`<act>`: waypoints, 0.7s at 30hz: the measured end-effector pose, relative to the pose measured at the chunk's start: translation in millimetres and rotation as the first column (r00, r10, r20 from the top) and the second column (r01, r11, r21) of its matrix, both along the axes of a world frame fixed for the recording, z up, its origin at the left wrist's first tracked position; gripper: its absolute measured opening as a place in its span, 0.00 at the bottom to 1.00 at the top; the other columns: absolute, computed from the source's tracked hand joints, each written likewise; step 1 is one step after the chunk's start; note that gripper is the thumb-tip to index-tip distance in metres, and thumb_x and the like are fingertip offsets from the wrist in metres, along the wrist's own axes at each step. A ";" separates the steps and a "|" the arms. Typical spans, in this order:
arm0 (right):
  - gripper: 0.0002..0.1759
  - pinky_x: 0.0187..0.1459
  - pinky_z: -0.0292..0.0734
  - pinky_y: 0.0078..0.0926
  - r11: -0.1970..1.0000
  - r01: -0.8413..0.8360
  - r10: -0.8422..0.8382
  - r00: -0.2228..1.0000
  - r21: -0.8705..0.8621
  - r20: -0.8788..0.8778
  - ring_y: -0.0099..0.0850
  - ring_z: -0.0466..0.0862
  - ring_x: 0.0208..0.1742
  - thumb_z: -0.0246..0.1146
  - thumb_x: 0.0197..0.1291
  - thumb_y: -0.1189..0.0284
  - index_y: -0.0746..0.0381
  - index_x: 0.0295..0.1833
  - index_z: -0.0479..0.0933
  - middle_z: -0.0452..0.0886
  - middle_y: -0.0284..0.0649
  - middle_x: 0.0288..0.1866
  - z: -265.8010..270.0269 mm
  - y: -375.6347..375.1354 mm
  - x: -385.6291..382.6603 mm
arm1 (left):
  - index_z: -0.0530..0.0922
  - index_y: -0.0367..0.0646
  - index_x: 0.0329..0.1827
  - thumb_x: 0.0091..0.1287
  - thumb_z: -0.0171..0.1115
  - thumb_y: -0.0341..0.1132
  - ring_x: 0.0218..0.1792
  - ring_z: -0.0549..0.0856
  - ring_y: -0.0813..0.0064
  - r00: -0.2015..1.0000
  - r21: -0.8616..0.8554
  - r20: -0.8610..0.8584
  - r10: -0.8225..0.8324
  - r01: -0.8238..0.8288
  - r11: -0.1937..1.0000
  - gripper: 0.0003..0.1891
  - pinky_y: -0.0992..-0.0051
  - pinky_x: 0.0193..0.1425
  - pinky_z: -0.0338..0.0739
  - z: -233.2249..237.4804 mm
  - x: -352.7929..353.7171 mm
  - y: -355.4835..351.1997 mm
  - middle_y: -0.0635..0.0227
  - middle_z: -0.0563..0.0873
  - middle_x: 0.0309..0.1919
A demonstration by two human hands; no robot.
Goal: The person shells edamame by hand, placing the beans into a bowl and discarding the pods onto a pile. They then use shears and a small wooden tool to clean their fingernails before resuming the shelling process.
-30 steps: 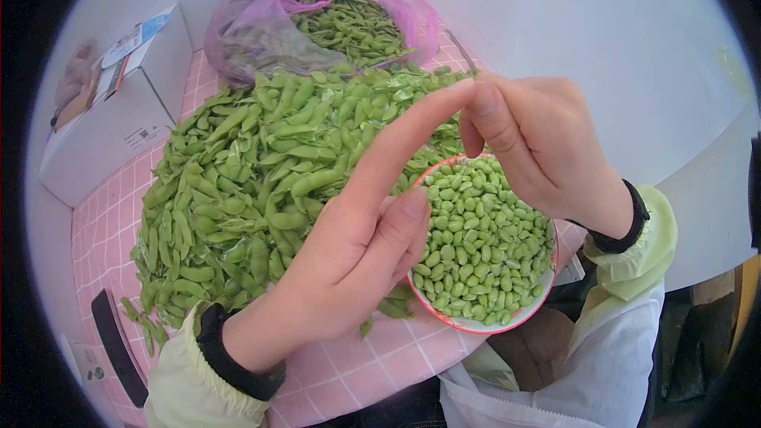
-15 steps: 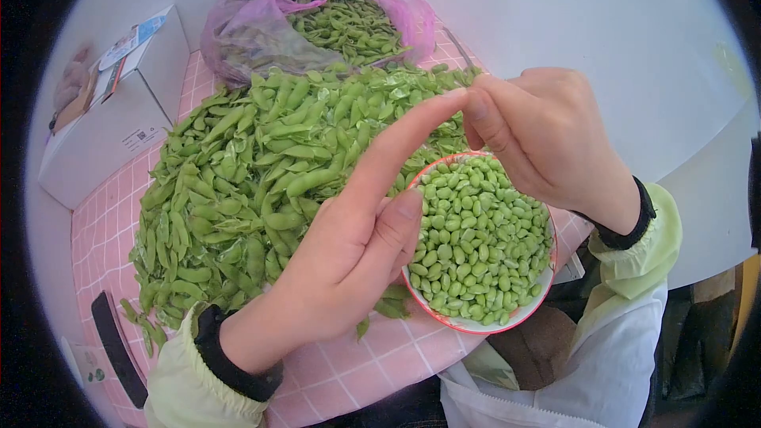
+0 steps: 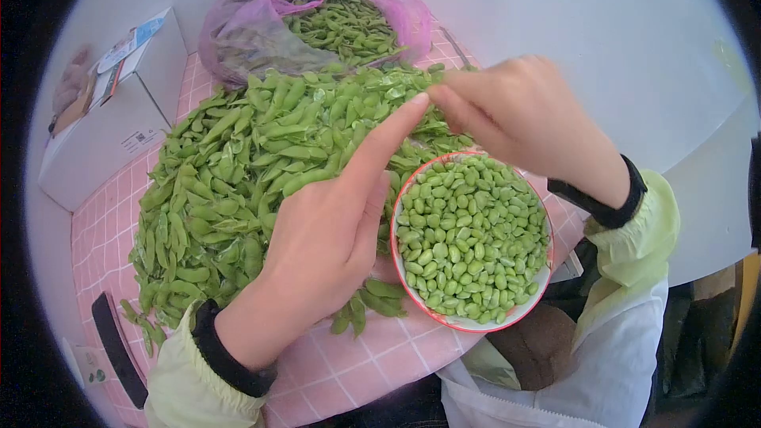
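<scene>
My left hand [image 3: 321,234] reaches over the edamame pods, its index finger stretched out, the other fingers mostly hidden beneath. That fingertip meets, or nearly meets, the fingertips of my right hand [image 3: 519,115], which is closed in a pinch and slightly blurred; whatever it holds cannot be made out. Below my right hand stands a white bowl with a red rim [image 3: 399,273], full of shelled green edamame beans [image 3: 472,242]. A large heap of edamame pods [image 3: 230,166] spreads left of the bowl. A few pods [image 3: 361,307] lie between my left hand and the bowl.
A pink plastic bag [image 3: 242,12] holding more pods sits behind the heap. A white box [image 3: 119,127] stands at the left on the pink checked tablecloth [image 3: 372,364]. A black strip-like object [image 3: 117,349] lies at the left front. White walls rise behind.
My right hand has shifted left and slightly up. My left hand has moved a little left, its thumb now mostly out of sight. More of the bowl's left side shows.
</scene>
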State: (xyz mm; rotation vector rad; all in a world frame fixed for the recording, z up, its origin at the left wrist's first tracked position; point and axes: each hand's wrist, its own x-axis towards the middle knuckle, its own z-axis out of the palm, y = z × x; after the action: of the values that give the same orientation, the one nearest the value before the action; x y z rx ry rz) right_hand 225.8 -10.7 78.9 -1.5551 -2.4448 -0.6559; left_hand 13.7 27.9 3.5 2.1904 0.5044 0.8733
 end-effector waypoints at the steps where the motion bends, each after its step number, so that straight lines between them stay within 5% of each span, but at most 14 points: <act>1: 0.15 0.25 0.74 0.42 0.998 0.036 -0.038 0.998 -0.042 -0.049 0.45 0.80 0.21 0.57 0.64 0.64 0.61 0.28 0.77 0.79 0.42 0.18 0.5 5.6 5.9 | 0.60 0.46 0.74 0.71 0.45 0.26 0.19 0.71 0.78 1.000 0.011 -0.014 0.022 -0.022 1.000 0.27 0.75 0.27 0.68 0.9 0.3 -1.2 0.67 0.72 0.21; 3: 0.13 0.29 0.74 0.43 0.988 0.121 -0.131 0.986 -0.095 -0.107 0.46 0.80 0.24 0.55 0.65 0.67 0.62 0.32 0.78 0.79 0.44 0.20 -1.4 18.1 21.6 | 0.61 0.46 0.73 0.69 0.48 0.25 0.21 0.73 0.74 0.997 0.035 -0.042 0.072 -0.071 0.997 0.27 0.73 0.30 0.69 3.9 -0.2 -5.7 0.63 0.71 0.21; 6: 0.09 0.34 0.73 0.41 0.958 0.260 -0.276 0.950 -0.124 -0.143 0.43 0.80 0.28 0.53 0.65 0.71 0.62 0.39 0.78 0.79 0.45 0.24 -10.5 31.6 57.6 | 0.68 0.43 0.66 0.66 0.53 0.28 0.27 0.82 0.50 0.974 0.026 -0.106 0.199 -0.197 0.980 0.23 0.56 0.31 0.74 6.5 0.0 -14.3 0.53 0.82 0.25; 12: 0.14 0.42 0.76 0.37 0.916 0.364 -0.394 0.892 -0.167 -0.221 0.41 0.82 0.41 0.56 0.62 0.73 0.65 0.53 0.74 0.81 0.48 0.39 -44.6 31.4 117.8 | 0.76 0.36 0.39 0.61 0.59 0.27 0.38 0.78 0.53 0.947 0.306 0.005 0.321 -0.307 0.901 0.06 0.59 0.45 0.71 -10.1 0.4 -3.7 0.55 0.78 0.34; 21: 0.23 0.40 0.78 0.34 0.818 0.427 -0.535 0.811 -0.385 -0.236 0.39 0.83 0.37 0.67 0.55 0.70 0.66 0.55 0.73 0.82 0.46 0.35 -75.6 16.5 138.6 | 0.76 0.37 0.38 0.57 0.61 0.24 0.41 0.75 0.55 0.949 0.308 -0.046 0.311 -0.282 0.908 0.07 0.61 0.47 0.70 -10.9 1.7 -8.2 0.56 0.75 0.36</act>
State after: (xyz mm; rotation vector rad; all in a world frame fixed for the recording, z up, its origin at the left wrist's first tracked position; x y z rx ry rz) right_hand 364.4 5.8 3.3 -2.2452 -1.9628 -0.0286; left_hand 15.4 19.8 -7.4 2.4796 0.8151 1.0683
